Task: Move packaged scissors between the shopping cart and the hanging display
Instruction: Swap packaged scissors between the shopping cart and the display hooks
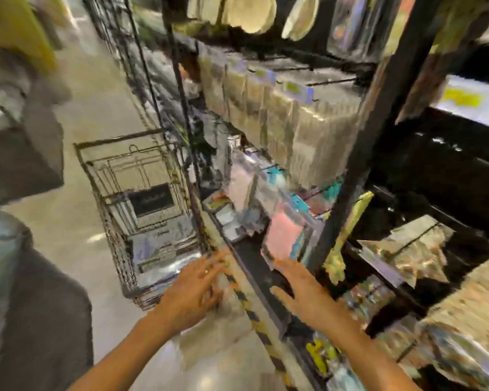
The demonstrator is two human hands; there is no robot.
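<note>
Store aisle, frame heavily motion-blurred. Hanging display (280, 114) fills the right side: black uprights and rows of pegs carrying packaged goods, too smeared to identify singly. Pale floor (76, 221) on the left, with a yellow-and-black striped strip (254, 320) along the foot of the display. Shopping cart (141, 210) stands on the floor just beside the display, wire-sided, holding flat shiny packages (164, 249) stacked in its basket; judged to be the packaged scissors, though blur prevents confirming. Another person's dark clothing (34, 306) shows at far left. Left hand (192, 289) reaches over the near corner of the cart, fingers spread and fairly straight, nothing visibly held. Right hand (299, 289) extends toward the lower pegs of the display, fingers straight, nothing visibly in its grip. Judgement: step in hand is a transfer between cart and pegs, both hands between loads; direction of the move cannot be told from this frame. Next move calls for one hand to close on a single package by its edge, and, if hanging, lining its hang-hole up with a free peg. Risk: slippery stacked packs sliding.
</note>
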